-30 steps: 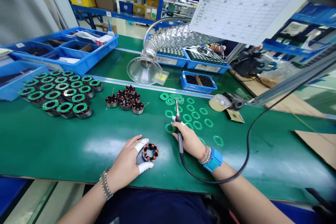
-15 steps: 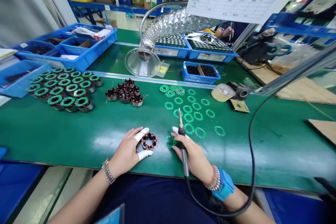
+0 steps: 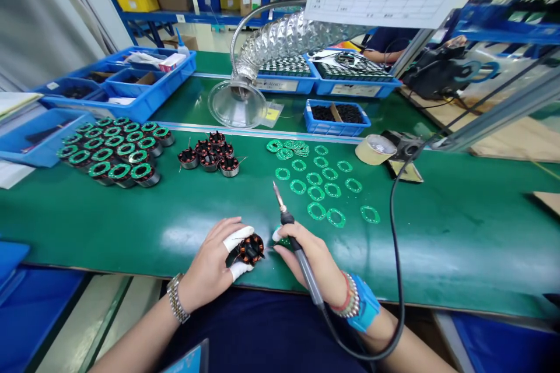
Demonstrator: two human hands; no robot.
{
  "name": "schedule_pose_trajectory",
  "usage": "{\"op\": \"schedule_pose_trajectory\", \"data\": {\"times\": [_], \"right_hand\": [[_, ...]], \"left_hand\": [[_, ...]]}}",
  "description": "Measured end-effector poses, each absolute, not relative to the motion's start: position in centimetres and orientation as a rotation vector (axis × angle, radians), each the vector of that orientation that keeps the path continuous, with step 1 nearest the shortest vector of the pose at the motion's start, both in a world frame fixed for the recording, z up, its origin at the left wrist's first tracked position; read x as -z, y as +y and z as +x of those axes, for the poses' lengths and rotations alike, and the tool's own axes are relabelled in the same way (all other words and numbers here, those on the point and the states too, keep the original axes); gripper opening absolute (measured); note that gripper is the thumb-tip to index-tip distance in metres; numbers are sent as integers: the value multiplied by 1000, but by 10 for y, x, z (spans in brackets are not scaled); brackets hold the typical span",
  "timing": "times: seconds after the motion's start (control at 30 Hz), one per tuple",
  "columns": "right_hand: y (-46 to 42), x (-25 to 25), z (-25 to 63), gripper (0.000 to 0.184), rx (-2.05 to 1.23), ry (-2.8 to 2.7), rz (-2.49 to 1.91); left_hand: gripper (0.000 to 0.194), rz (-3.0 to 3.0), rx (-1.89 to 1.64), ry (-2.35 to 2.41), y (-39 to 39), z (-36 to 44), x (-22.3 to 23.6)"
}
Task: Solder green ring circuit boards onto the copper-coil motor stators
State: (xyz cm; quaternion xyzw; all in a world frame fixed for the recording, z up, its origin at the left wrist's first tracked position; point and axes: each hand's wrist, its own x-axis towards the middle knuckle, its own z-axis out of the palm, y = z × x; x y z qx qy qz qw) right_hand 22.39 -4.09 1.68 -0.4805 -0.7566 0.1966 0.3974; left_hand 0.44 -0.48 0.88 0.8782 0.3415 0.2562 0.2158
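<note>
My left hand (image 3: 219,256), with white finger cots on thumb and forefinger, grips a copper-wound motor stator (image 3: 252,249) near the table's front edge. Across a small gap, my right hand (image 3: 312,256) holds a soldering iron (image 3: 301,259), its tip pointing up and away from me. A green ring-shaped circuit board (image 3: 284,241) is pinched in the same hand's fingertips, mostly hidden behind them. Beyond that hand, several loose ring boards (image 3: 315,193) lie spread on the green table. Bare stators (image 3: 210,161) stand in a cluster farther back, left of the boards.
Stators topped with green boards (image 3: 119,172) stand in rows at the left. A clear fume hood (image 3: 238,106) hangs over the table's back. Behind it are blue trays (image 3: 354,90) and a small blue bin (image 3: 336,127). A cream round tub (image 3: 375,150) stands beside the iron stand (image 3: 406,151).
The stator has tilted in my left hand and come slightly nearer to me. My right hand has moved left with the ring board and the soldering iron, whose tip now leans left.
</note>
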Motion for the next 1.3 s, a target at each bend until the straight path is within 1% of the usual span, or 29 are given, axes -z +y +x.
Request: {"op": "schedule_pose_trajectory", "data": {"times": [0.13, 0.3, 0.43, 0.53, 0.67, 0.77, 0.87, 1.07, 1.3], "right_hand": [[-45, -19, 223, 24, -561, -1855, -1255], [-46, -23, 222, 24, -485, -1832, -1252], [-47, -24, 232, 22, -455, -1696, -1331], [-48, -25, 237, 22, -511, -1609, -1352], [-50, -25, 234, 23, -647, -1632, -1295], [-50, -23, 230, 25, -667, -1621, -1281], [-49, -18, 226, 25, -627, -1659, -1260], [-48, -5, 223, 21, -437, -1902, -1182], [-49, -21, 262, 12, -381, -1847, -1244]], "left_hand": [[50, 2267, -739, 993, -12, 10, -16], [51, 2041, -803, 977, -20, 17, -21], [52, 1904, -833, 921, -23, 16, -24], [52, 1896, -860, 904, -23, 13, -25], [53, 1963, -865, 914, -22, 13, -25], [55, 2061, -863, 903, -22, 15, -26], [57, 2155, -850, 907, -23, 18, -28], [58, 2265, -763, 895, -19, 25, -29], [55, 2110, -724, 881, -7, 24, -20]]}}
